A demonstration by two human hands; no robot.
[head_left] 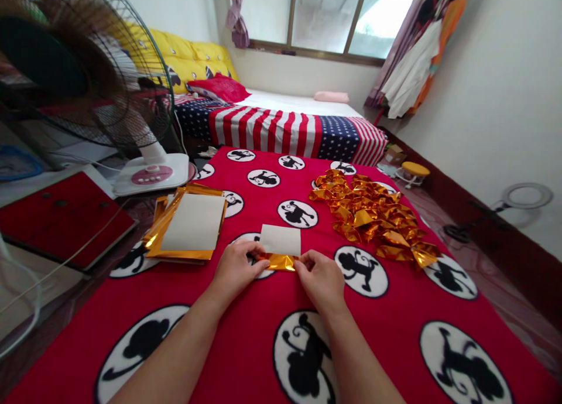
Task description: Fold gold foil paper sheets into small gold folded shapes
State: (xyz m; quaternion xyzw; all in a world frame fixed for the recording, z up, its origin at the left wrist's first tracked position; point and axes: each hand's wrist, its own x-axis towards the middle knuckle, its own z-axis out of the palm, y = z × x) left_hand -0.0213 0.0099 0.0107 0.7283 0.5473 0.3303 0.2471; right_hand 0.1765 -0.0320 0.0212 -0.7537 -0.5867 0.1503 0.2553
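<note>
A sheet of gold foil paper (281, 239) with a pale backing lies in front of me, its near edge folded over into a shiny gold band. My left hand (240, 262) pinches the left end of that band between thumb and fingers. At the band's right end, my right hand (319, 274) does the same. To the left rests a stack of gold foil sheets (193, 222), the top one pale side up. A pile of folded gold foil pieces (373, 211), pinched and flared like bows, is heaped on the right.
Everything lies on a red cloth (246, 357) with black monkey prints in white circles. A spinning fan (151, 173) stands at the left beside a red panel (65, 214). Beyond the cloth is a bed (272, 129); a yellow stool (415, 170) stands right.
</note>
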